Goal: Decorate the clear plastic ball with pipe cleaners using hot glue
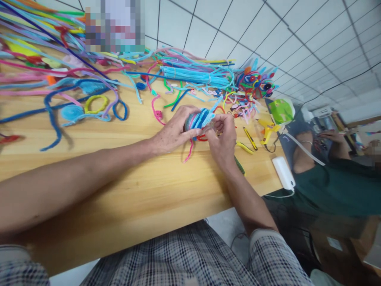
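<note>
My left hand is wrapped round a striped pipe-cleaner piece, wound in blue, light blue and pink, and holds it just above the table. At its right side, the fingers of my right hand are pinched together against it. What sits between those fingertips is hidden. A light blue fuzzy end sticks up from the piece beside my right fingers. Red pipe cleaner shows under the piece, and a pink strand hangs below it.
Loose pipe cleaners spread over the left and back of the table. A light blue bundle lies behind my hands. To the right are a yellow cutter, a yellow glue gun and a white power strip. Another person sits beyond.
</note>
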A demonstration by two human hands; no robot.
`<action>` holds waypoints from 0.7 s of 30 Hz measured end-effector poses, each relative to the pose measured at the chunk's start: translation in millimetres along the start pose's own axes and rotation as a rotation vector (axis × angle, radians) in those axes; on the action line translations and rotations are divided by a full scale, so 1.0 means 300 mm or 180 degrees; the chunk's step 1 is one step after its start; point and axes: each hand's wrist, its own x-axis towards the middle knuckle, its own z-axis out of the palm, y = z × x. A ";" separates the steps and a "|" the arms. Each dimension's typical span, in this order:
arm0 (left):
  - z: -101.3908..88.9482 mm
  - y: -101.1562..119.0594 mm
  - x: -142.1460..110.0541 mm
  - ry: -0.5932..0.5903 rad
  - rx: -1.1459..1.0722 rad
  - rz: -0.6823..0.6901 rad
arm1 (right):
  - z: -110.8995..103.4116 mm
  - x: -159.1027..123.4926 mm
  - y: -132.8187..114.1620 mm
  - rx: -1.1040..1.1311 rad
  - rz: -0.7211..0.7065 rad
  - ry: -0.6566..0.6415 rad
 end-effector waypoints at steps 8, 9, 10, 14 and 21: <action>0.001 0.002 -0.002 -0.0019 -0.0032 0.0036 | -0.010 -0.007 -0.013 0.0333 0.0078 -0.0004; 0.002 0.004 -0.003 -0.0017 -0.0041 0.0034 | -0.011 -0.006 -0.013 0.0297 0.0111 -0.0027; 0.003 0.005 -0.003 -0.0014 -0.0051 0.0033 | -0.010 -0.005 -0.013 0.0264 0.0147 -0.0047; 0.001 0.009 -0.003 -0.0012 -0.0058 0.0005 | -0.004 -0.002 -0.006 0.0361 0.0233 -0.0088; -0.008 0.003 -0.008 -0.0025 -0.0138 -0.0054 | -0.015 -0.025 0.043 0.0722 0.0236 0.0092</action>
